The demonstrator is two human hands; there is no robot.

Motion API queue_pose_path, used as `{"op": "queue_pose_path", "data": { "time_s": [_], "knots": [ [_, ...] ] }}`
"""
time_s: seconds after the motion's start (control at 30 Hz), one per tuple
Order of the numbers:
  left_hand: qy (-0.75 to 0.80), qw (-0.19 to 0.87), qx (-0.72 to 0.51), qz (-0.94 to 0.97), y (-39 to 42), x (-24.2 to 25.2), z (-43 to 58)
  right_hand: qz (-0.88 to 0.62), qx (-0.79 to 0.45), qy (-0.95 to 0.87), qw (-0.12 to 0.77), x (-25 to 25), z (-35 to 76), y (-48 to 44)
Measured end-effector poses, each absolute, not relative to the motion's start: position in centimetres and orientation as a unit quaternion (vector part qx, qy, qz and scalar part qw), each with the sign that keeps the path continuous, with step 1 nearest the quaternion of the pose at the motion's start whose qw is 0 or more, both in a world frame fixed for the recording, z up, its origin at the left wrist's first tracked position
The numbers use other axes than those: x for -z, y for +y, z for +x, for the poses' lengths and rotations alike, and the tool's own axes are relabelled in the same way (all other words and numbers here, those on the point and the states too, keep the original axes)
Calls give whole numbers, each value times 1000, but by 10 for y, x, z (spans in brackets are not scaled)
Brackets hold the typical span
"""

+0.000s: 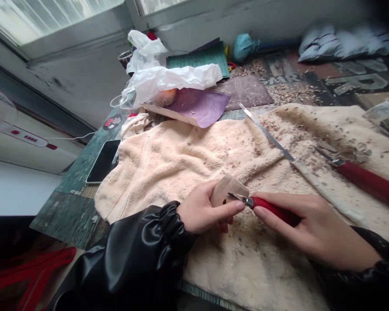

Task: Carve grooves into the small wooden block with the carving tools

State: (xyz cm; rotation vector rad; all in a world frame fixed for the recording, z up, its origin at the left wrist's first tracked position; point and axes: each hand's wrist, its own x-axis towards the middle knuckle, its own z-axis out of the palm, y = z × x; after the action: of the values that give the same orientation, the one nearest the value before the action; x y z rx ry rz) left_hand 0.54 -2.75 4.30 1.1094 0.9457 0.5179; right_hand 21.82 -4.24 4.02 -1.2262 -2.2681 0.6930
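My left hand [205, 211] is closed around a small pale wooden block [228, 188], thumb stretched toward the blade. My right hand [306, 227] grips the red handle of a carving knife [272, 209]; its short metal blade rests against the block's lower edge. Both hands hover just above a cream towel [188, 160] strewn with wood shavings. Black glossy sleeves cover both forearms.
A second red-handled tool [366, 179] and a long metal file [267, 134] lie on the towel to the right. A phone [103, 160] sits left of the towel. Behind are purple paper [205, 107], white plastic bags [171, 80], green card and a window sill.
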Motion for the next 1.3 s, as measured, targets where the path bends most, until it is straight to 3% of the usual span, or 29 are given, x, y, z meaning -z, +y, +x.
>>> {"op": "queue_pose_path", "data": {
  "time_s": [0.33, 0.93, 1.3],
  "knots": [
    [433, 726, -234, 482, -28, -45, 6, -443, -259, -828, 227, -38, 216, -45],
    [446, 715, -264, 469, -30, -47, 8, -454, -186, -818, 300, -33, 205, -53],
    [425, 715, -246, 498, -30, -47, 7, -426, -272, -830, 235, -39, 217, -45]
  ]
}}
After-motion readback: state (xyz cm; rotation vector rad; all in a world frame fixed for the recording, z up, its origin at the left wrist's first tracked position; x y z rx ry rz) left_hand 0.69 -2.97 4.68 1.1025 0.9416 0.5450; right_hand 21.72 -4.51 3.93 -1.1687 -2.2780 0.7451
